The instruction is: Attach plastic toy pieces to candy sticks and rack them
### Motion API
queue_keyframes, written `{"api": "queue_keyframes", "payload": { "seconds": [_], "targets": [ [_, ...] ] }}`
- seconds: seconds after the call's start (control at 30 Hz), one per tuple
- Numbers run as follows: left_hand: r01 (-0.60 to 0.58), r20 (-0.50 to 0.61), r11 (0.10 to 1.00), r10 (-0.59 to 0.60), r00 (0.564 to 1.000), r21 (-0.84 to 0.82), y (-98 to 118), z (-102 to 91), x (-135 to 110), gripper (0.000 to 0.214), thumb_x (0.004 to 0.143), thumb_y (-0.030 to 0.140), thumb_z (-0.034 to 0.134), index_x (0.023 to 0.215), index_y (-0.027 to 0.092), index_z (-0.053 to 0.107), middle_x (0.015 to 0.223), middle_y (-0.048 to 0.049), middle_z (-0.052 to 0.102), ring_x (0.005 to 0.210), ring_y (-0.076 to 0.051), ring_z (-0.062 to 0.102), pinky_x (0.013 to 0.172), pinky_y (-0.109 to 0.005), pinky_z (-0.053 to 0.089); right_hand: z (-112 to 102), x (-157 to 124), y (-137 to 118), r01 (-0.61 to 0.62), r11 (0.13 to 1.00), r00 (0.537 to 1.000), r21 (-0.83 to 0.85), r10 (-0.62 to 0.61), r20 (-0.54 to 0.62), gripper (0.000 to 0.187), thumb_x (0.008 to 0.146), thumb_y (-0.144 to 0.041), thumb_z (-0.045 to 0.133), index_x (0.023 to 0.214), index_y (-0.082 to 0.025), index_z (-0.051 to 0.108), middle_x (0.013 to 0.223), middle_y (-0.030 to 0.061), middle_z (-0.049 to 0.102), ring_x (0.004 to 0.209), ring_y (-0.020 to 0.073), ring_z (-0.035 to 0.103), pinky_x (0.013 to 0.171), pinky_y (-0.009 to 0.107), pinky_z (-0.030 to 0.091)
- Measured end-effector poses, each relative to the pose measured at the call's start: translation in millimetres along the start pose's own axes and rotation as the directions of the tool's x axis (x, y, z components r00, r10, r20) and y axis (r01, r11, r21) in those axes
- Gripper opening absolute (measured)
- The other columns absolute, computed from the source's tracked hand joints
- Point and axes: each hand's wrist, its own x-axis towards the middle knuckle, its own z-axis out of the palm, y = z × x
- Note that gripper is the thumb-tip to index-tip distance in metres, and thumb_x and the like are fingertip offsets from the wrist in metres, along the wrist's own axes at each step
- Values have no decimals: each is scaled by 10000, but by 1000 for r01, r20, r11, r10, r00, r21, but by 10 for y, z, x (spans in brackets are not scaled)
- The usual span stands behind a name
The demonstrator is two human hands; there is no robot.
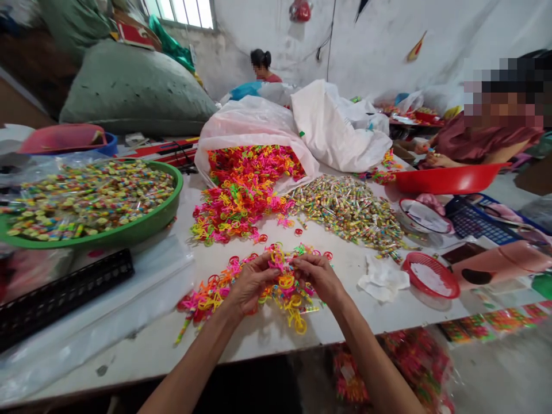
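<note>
My left hand (252, 282) and my right hand (317, 276) meet above a loose pile of neon plastic rings (293, 305) in pink, orange and yellow on the white table (267, 342). Their fingers pinch together around tangled rings, and the exact piece held is partly hidden. Beyond them lies a larger heap of the same rings (241, 195). To its right spreads a heap of small wrapped tubes (349, 215). A few stray rings lie near my fingertips.
A green tray (129, 233) of wrapped sweets sits at left, beside a black plastic rack (64, 293). A red basin (448, 178), a red basket (431, 276) and white tissue (383, 279) lie at right. A co-worker (495, 132) sits at right; another person (263, 66) sits behind white sacks.
</note>
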Motion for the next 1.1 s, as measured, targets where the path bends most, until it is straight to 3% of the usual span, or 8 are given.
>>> {"api": "queue_keyframes", "payload": {
  "seconds": [0.2,0.47,0.67,0.77,0.93,1.03,1.1],
  "targets": [
    [5,72,999,-7,997,40,-48,10,-9,347,561,144,738,901,164,670,805,-39,664,687,-118,579,691,-253,463,-67,10,53,-142,982,990,123,138,36,221,646,-331,701,710,-121,671,435,-5,597,276,53,459,284,131,315],
    [-101,65,962,87,994,254,-28,-21,31,352,595,192,721,943,154,678,768,-42,676,651,-123,569,596,-224,430,-43,-11,42,-77,996,995,46,79,-57,235,640,-338,710,656,-114,642,451,2,606,290,54,478,300,125,344],
    [-26,89,981,9,996,190,68,-1,102,358,588,207,724,940,156,678,827,-57,681,669,-131,574,607,-239,438,-4,52,-3,-135,977,986,166,150,-76,237,589,-332,736,650,-130,629,432,-17,593,271,51,456,280,127,322],
    [-53,66,971,38,997,233,60,-14,116,358,594,194,718,947,157,678,792,-46,684,645,-121,567,592,-225,431,29,69,-37,-61,997,993,39,65,-101,246,622,-357,709,610,-131,614,438,-9,592,279,61,463,286,146,337],
    [-128,-75,952,154,985,277,5,20,125,347,572,182,721,917,177,691,771,-14,683,650,-129,572,608,-228,434,93,70,-59,-1,989,988,-147,-22,-154,280,659,-406,668,590,-144,598,448,-10,582,298,82,483,306,178,352],
    [-104,-41,942,124,991,318,-8,21,168,336,568,198,718,901,165,692,740,-20,673,643,-140,571,596,-236,433,94,71,-43,-31,977,992,-209,4,-127,316,683,-454,630,601,-153,580,453,-12,573,300,90,478,317,193,344],
    [-108,-21,913,127,992,393,15,-18,217,313,576,209,709,884,157,692,712,-27,657,632,-143,566,594,-243,433,43,90,-62,-40,938,996,-345,8,-92,347,719,-486,576,589,-165,563,456,-15,562,320,96,480,341,206,344]
  ]
}}
